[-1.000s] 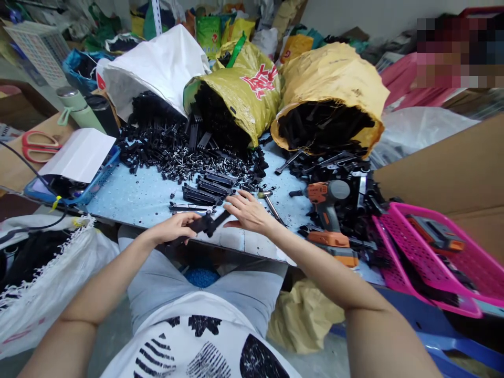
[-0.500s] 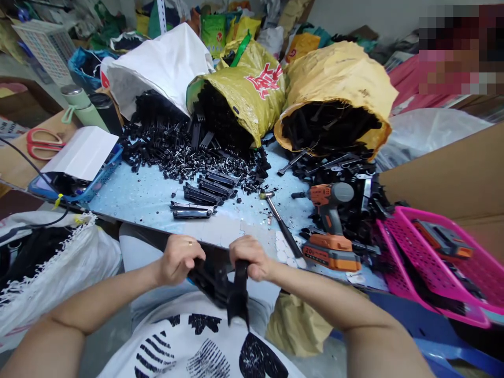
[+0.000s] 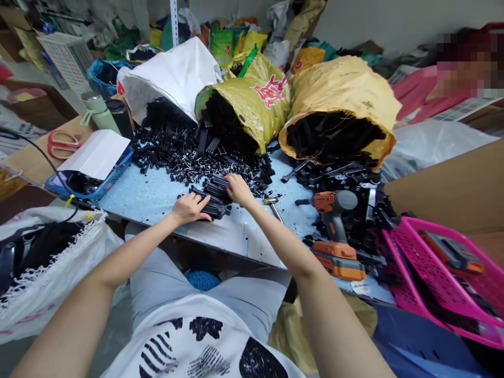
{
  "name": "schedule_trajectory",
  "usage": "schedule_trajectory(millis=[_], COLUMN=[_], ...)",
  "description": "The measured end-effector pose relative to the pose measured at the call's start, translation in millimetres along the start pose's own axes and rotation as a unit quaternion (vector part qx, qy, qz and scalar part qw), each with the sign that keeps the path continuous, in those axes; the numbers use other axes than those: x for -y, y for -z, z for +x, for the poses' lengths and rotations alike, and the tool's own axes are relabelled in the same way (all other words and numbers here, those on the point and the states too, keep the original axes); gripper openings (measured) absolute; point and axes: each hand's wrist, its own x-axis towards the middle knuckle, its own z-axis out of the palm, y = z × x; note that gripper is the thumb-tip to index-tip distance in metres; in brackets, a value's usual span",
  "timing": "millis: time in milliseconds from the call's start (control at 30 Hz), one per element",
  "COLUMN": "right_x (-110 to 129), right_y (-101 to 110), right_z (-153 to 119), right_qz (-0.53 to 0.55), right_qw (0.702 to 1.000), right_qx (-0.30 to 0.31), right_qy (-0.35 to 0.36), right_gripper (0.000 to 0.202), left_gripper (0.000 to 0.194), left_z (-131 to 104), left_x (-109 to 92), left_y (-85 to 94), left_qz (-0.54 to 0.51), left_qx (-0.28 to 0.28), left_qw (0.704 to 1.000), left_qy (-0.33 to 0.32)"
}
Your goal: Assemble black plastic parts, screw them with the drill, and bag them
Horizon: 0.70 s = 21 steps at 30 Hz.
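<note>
Several long black plastic bars [image 3: 216,209] lie side by side near the front of the blue-topped table. My left hand [image 3: 190,208] rests over their left part, thumb and fingers spread apart. At the right end of the farther bars is my right hand [image 3: 238,190], its fingers bent against a black plastic bar [image 3: 216,185]; the fingertips are partly hidden. Just behind both hands spreads a heap of small black pieces with metal pins [image 3: 192,167]. A hammer [image 3: 276,211] lies to the right, its handle mostly behind my right forearm.
Three sacks spill black parts: white [image 3: 173,68], olive-yellow [image 3: 244,105] and tan [image 3: 342,100]. An orange-black cordless drill [image 3: 333,231] stands on the right, beside pink baskets [image 3: 441,252]. On the left are a blue basket [image 3: 118,178], red-handled scissors [image 3: 63,144] and a green flask [image 3: 98,113].
Both hands have moved from above my lap forward onto the table. The black plastic piece they held is no longer over my lap. The camera view has shifted slightly.
</note>
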Motion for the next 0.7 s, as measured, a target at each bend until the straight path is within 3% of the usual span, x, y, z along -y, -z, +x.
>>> schedule_trajectory(millis=[100, 167, 233, 267, 300, 333, 400, 433, 467, 500, 567, 700], right_x=[-30, -34, -35, -36, -37, -40, -44, -44, -43, -40, -28, -2], right_y=[1, -4, -7, -6, -3, 2, 12, 15, 17, 16, 9, -11], right_z=[25, 31, 35, 37, 41, 45, 56, 62, 68, 72, 76, 62], right_qz=[-0.074, -0.082, -0.075, -0.072, -0.062, -0.044, 0.024, 0.067, 0.106, 0.134, 0.145, 0.163], right_qw=[0.989, 0.986, 0.988, 0.988, 0.989, 0.989, 0.983, 0.975, 0.964, 0.95, 0.928, 0.908], right_qx=[0.129, 0.144, 0.136, 0.133, 0.135, 0.142, 0.178, 0.207, 0.239, 0.271, 0.32, 0.348], right_qy=[0.006, 0.007, -0.005, -0.011, -0.015, -0.017, -0.022, -0.031, -0.048, -0.072, -0.127, -0.164], right_gripper=[0.037, 0.041, 0.045, 0.047, 0.047, 0.047, 0.048, 0.051, 0.055, 0.061, 0.078, 0.091], left_gripper=[0.058, 0.05, 0.043, 0.042, 0.045, 0.049, 0.06, 0.066, 0.071, 0.074, 0.074, 0.052], left_z=[18, 10, -13, -28, -41, -53, -65, -65, -60, -52, -32, -4], left_x=[7, -5, -22, -29, -36, -40, -44, -43, -42, -40, -37, -38], left_y=[2.1, 0.1, -4.3, -6.9, -9.5, -11.6, -14.6, -15.4, -15.8, -16.0, -16.3, -20.9], left_qz=[-0.014, -0.045, -0.113, -0.171, -0.246, -0.333, -0.484, -0.534, -0.566, -0.58, -0.59, -0.626], left_qx=[0.01, -0.029, -0.076, -0.081, -0.057, -0.013, 0.047, 0.043, 0.017, -0.02, -0.077, -0.104], left_qw=[1.0, 0.998, 0.989, 0.974, 0.944, 0.891, 0.741, 0.673, 0.624, 0.594, 0.57, 0.544], left_qy=[-0.024, -0.022, 0.051, 0.123, 0.212, 0.308, 0.463, 0.51, 0.539, 0.556, 0.566, 0.548])
